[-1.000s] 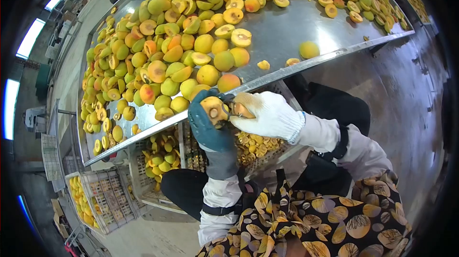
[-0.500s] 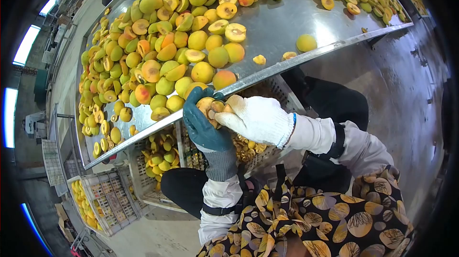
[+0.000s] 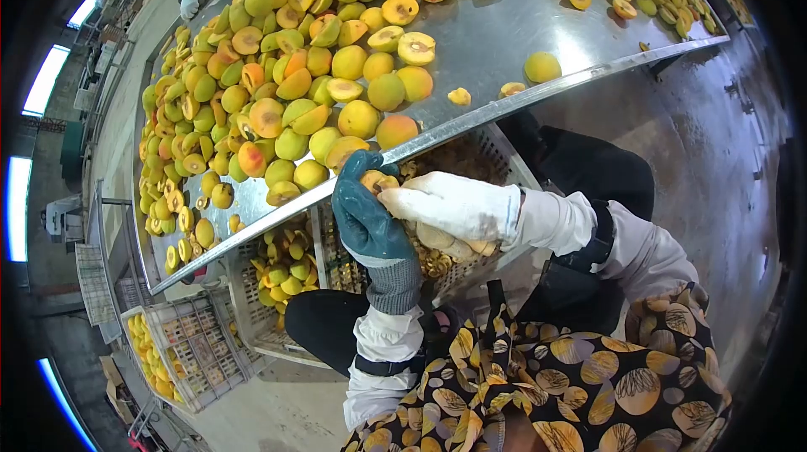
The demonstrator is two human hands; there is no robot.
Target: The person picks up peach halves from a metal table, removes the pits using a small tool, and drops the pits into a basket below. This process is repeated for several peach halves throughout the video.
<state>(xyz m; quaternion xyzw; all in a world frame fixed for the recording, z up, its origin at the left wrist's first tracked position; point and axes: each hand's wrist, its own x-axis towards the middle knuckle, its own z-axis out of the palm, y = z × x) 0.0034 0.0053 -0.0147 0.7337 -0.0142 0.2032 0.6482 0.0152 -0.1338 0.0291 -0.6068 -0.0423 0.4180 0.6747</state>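
Observation:
My left hand [image 3: 367,210], in a dark green coated glove with a grey cuff, is closed around a cut yellow fruit half [image 3: 378,182] at the table's front edge. My right hand [image 3: 450,210], in a white glove, meets it from the right, its fingers pressed together at the fruit. Whether the right fingers pinch a small piece or tool is hidden. Just beyond both hands, halved and whole yellow-green fruits [image 3: 359,119] lie heaped on the metal table [image 3: 479,48].
Under the table are a crate of fruit halves [image 3: 244,296] and a crate [image 3: 496,158] of brownish scraps. Another crate [image 3: 202,349] with yellow fruit stands lower left. The raised metal rim [image 3: 538,97] runs just above my hands. A co-worker's gloved hand [image 3: 189,2] shows at the upper left.
My right hand has turned and moved slightly down, its fingers now below the fruit. The fruit sits deeper in my left hand. A co-worker's gloved hand has come into view at the upper left.

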